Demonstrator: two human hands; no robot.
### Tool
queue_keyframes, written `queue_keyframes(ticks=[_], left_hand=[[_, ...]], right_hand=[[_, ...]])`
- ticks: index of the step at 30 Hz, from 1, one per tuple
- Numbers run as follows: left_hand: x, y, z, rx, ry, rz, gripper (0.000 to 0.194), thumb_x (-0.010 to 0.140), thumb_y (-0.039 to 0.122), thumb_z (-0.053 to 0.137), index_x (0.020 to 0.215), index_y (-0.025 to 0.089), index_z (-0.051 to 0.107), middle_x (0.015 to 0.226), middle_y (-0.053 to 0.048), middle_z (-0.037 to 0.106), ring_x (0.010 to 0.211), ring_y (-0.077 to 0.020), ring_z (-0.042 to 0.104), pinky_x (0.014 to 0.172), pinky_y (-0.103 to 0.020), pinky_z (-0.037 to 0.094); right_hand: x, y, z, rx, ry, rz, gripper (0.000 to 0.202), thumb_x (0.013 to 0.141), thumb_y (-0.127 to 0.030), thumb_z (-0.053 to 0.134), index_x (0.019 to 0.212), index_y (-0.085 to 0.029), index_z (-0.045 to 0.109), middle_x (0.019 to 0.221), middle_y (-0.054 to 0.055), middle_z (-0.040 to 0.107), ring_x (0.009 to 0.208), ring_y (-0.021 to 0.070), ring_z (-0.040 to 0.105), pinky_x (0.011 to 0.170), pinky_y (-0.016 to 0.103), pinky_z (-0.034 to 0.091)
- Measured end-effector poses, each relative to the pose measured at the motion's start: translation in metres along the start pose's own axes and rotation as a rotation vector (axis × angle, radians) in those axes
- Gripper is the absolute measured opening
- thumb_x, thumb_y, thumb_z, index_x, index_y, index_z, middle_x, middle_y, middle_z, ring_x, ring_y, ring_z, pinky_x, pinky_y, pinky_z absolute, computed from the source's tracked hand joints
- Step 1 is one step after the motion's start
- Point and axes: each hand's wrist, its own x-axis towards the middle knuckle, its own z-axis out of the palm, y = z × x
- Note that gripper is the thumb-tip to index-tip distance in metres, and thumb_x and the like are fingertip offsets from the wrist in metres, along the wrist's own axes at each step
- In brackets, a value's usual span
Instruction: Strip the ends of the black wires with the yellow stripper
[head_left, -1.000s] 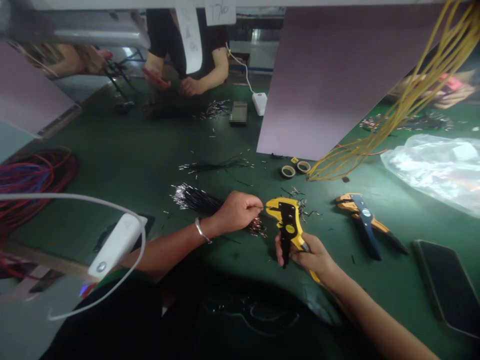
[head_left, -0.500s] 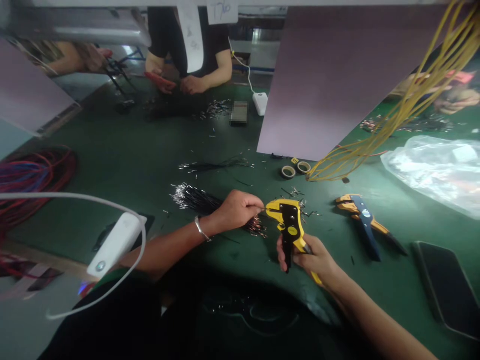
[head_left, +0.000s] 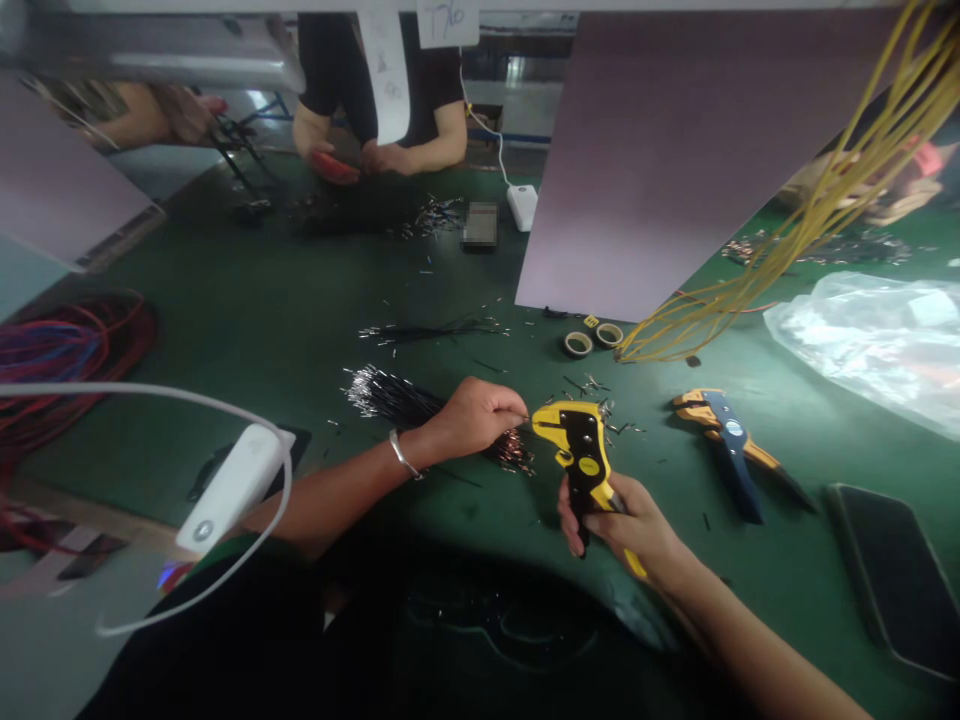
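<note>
My left hand [head_left: 480, 415], with a silver bangle at the wrist, is pinched close to the jaws of a yellow and black wire stripper [head_left: 589, 450]. What lies between its fingertips is too small to make out. My right hand [head_left: 619, 520] is wrapped round the stripper's handles. Under my left hand lies a bundle of black wires [head_left: 397, 398], silvery tips to the left and coppery ends to the right. Behind it is a thinner group of black wires [head_left: 435, 331]. Small cut scraps [head_left: 589, 385] are scattered behind the stripper.
Right of my hands lie a blue and orange stripper [head_left: 724, 430] and a phone [head_left: 892, 570]. Two tape rolls [head_left: 577, 344], yellow wires [head_left: 787, 260] and a plastic bag [head_left: 877, 340] are farther back. A white device [head_left: 232, 490] sits left. Other people's hands work across the table.
The stripper in my right hand has dropped slightly and its handles look closer together. My left hand has barely moved. Across the table, a person's hands and red tool have shifted.
</note>
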Motion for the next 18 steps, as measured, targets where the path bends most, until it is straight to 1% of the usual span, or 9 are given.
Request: queue_keyframes(ticks=[5,9,14,16,18], left_hand=[[0.001,-0.002,-0.001,0.043,0.021,0.033,0.015,0.075,0.013,0.057,0.068,0.014,0.07,0.054,0.002,0.061,0.053,-0.0082,0.053,0.052,-0.018,0.039],[0.001,-0.002,0.0,0.076,0.036,0.06,0.015,0.075,0.012,0.058,0.065,0.014,0.069,0.053,0.002,0.06,0.052,-0.008,0.052,0.053,-0.018,0.039],[0.001,-0.002,0.001,0.017,0.044,0.014,0.015,0.075,0.015,0.058,0.065,0.014,0.069,0.05,0.002,0.058,0.05,-0.0081,0.051,0.051,-0.018,0.039],[0.001,-0.002,0.0,0.008,0.048,0.004,0.014,0.073,0.014,0.058,0.064,0.014,0.068,0.048,0.003,0.057,0.049,-0.0078,0.05,0.05,-0.018,0.038],[0.002,-0.001,-0.001,-0.002,0.041,0.001,0.013,0.073,0.014,0.059,0.064,0.014,0.068,0.047,0.003,0.055,0.048,-0.0076,0.049,0.05,-0.018,0.037]], right_hand=[[-0.004,-0.002,0.006,0.05,-0.004,0.026,0.022,0.061,-0.011,0.058,0.083,-0.013,0.06,0.061,0.002,0.062,0.046,0.015,0.055,0.045,0.029,0.044],[-0.005,-0.003,0.009,0.052,0.025,0.04,0.024,0.058,-0.008,0.055,0.081,-0.014,0.06,0.06,0.0,0.061,0.045,0.0136,0.053,0.043,0.027,0.043],[-0.004,-0.003,0.01,0.073,0.065,0.003,0.022,0.059,-0.008,0.056,0.079,-0.014,0.06,0.06,0.0,0.06,0.043,0.0135,0.052,0.041,0.027,0.042],[-0.004,-0.003,0.011,0.084,0.054,0.002,0.021,0.058,-0.008,0.056,0.079,-0.014,0.06,0.06,0.0,0.06,0.042,0.0131,0.051,0.041,0.027,0.042],[-0.005,-0.004,0.011,0.091,0.016,0.018,0.022,0.058,-0.008,0.056,0.079,-0.014,0.06,0.059,0.0,0.059,0.042,0.0129,0.051,0.041,0.027,0.042]])
